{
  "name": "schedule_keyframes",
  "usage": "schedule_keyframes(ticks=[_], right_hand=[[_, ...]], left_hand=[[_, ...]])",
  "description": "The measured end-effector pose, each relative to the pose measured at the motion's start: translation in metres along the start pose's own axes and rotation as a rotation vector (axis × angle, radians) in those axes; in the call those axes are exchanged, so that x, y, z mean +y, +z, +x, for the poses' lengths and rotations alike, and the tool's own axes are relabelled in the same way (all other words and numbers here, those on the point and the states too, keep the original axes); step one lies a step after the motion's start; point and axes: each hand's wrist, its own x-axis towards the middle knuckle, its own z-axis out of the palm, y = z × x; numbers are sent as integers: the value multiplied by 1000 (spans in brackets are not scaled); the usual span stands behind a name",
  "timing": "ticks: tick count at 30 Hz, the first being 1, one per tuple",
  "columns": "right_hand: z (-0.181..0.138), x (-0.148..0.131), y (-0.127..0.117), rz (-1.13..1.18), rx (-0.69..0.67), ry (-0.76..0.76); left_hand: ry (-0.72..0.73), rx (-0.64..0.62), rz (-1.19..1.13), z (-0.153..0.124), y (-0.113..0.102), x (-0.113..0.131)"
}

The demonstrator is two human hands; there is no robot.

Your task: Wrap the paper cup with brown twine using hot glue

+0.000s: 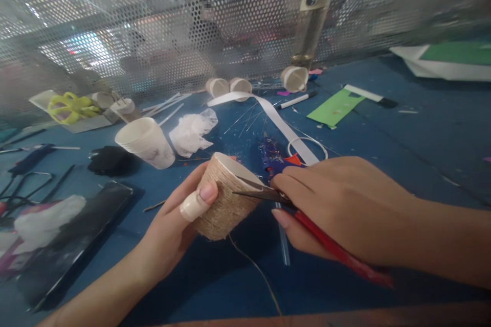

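My left hand (172,214) grips a paper cup wrapped in twine (226,204), tilted with its mouth up and to the right. A bandage (193,206) covers part of the left thumb. In my right hand (341,204) is a pair of scissors with red handles (330,240). The dark blades point left, with one tip in front of the cup's wrapped side near the rim. A loose strand of twine (253,263) hangs from the cup's base toward the table's front edge. Just behind my right hand lies a blue glue gun (271,153), partly hidden, with a clear glue stick (283,240) below.
A white paper cup (146,140) and crumpled plastic (192,133) stand left of centre. A white strip (272,115) crosses the blue table. Green paper (336,107), a marker (296,100) and a bottle (312,20) are farther back, before a perforated metal screen (161,25). A black packet (84,235) lies left.
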Motion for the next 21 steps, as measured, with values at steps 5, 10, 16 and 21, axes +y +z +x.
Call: schedule_keyframes(ticks=[5,10,16,21], right_hand=[[-2,-2,-2,15,-15,15],[-2,-3,-5,35,-42,24],[-5,-2,-2,24,-26,23],[-3,-2,-2,39,-17,33]], left_hand=[[-6,-24,47,-1,2,5],[10,28,91,-2,6,7],[37,86,91,0,4,3],[66,73,117,1,6,3]])
